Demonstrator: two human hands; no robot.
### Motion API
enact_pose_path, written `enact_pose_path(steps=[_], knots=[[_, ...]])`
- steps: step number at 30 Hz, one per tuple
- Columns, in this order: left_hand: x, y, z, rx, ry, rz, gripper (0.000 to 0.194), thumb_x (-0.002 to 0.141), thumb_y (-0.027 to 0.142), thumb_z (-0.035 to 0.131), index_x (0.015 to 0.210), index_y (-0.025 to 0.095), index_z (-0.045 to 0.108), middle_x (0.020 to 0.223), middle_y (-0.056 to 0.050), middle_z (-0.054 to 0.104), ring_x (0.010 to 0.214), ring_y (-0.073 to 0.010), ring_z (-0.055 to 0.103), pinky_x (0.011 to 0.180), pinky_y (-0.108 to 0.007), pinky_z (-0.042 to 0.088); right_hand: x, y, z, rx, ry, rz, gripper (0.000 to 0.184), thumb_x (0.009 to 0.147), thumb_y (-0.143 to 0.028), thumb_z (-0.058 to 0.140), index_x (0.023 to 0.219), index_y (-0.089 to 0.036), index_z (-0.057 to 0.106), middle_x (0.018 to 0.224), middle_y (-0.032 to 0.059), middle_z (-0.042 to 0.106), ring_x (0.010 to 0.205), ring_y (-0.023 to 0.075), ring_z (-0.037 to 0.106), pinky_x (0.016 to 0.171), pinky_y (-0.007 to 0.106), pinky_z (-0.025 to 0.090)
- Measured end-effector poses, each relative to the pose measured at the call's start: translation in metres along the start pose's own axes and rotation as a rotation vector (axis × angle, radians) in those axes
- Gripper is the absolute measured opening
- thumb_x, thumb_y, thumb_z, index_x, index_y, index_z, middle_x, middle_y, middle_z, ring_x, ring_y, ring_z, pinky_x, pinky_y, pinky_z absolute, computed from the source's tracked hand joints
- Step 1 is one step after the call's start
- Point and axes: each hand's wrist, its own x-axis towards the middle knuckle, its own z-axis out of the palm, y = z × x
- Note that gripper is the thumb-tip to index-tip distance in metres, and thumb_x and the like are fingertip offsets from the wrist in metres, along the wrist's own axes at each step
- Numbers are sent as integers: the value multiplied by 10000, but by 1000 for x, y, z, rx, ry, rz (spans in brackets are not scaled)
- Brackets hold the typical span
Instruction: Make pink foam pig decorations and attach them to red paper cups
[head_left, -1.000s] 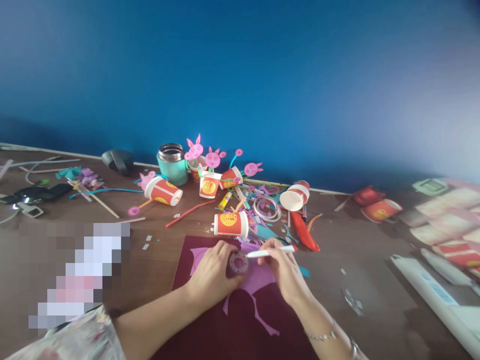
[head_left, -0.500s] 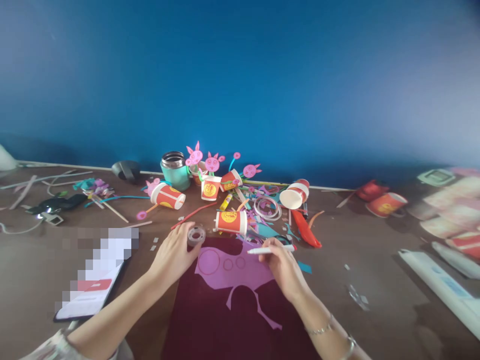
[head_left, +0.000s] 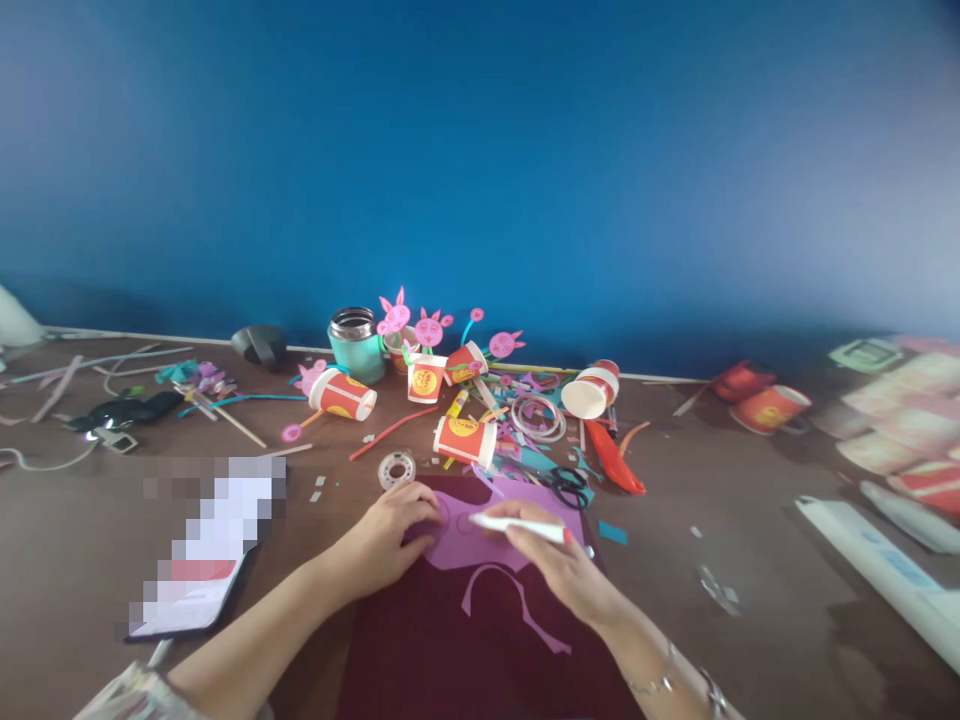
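Note:
My left hand (head_left: 386, 535) lies with its fingers pressed on the left part of a purple paper cut-out (head_left: 517, 525), which rests on a dark red sheet (head_left: 450, 650). Circles are drawn on the purple paper. My right hand (head_left: 559, 565) is closed on a white pen (head_left: 517, 525), its tip pointing left over the purple paper. A small roll of clear tape (head_left: 396, 468) sits on the table just beyond my left hand, apart from it.
Beyond the sheet lie red paper cups (head_left: 465, 440), pink paper animal heads on sticks (head_left: 429, 330), a teal jar (head_left: 354, 345), black scissors (head_left: 568, 487), clear rings (head_left: 538, 415) and paper scraps. A phone (head_left: 199, 560) lies at the left. More cups (head_left: 772, 410) and packets stand at the right.
My left hand set the tape roll down on the table and came back onto the purple paper. My right hand moved the pen left over the paper.

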Motion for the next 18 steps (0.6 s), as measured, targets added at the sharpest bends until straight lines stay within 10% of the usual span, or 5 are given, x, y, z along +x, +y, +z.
enact_pose_path(steps=[6, 18], knots=[[-1, -3, 1, 0, 1, -7, 124, 806, 132, 575, 889, 196, 641, 1003, -57, 608, 971, -191, 546, 900, -342, 437, -9, -9, -1, 58, -218, 171, 284, 879, -406, 482, 938, -166, 623, 771, 48, 660, 638, 153, 627, 488, 218, 390], [-1, -7, 2, -42, 15, 38, 166, 849, 101, 503, 914, 193, 625, 982, -53, 608, 958, -174, 541, 894, -323, 440, 14, 12, 35, -99, 173, 29, 196, 795, -256, 557, 649, -191, 444, 515, -73, 392, 453, 72, 367, 451, 197, 291]])
